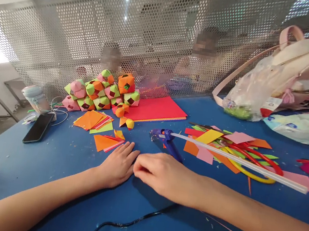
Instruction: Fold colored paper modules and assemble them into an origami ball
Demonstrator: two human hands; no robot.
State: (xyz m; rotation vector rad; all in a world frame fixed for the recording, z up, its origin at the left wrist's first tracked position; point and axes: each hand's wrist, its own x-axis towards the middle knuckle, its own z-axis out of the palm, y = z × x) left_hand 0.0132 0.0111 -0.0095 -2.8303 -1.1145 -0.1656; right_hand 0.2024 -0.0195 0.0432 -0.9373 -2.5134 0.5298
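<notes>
My left hand (118, 165) lies flat on the blue table, fingers stretched out, its fingertips close to a small stack of orange and pink paper pieces (105, 142). Right beside its thumb is my right hand (159, 172), closed with the fingers curled inward. Whatever is in those fingers, if anything, is hidden. Just beyond the right hand lies a blue hot glue gun (171, 144) with a long white glue stick (242, 161) reaching out of its back to the right. Farther left sits another pile of cut orange, pink and green paper squares (90, 120).
Folded paper balls (103, 90) are piled before a perforated metal screen (76, 34), beside red paper sheets (158, 110). Scissors with red and yellow handles (254, 177) lie among paper scraps. A phone (38, 128), a cup (35, 98), a backpack (306, 66) and a black cable (129, 224) surround.
</notes>
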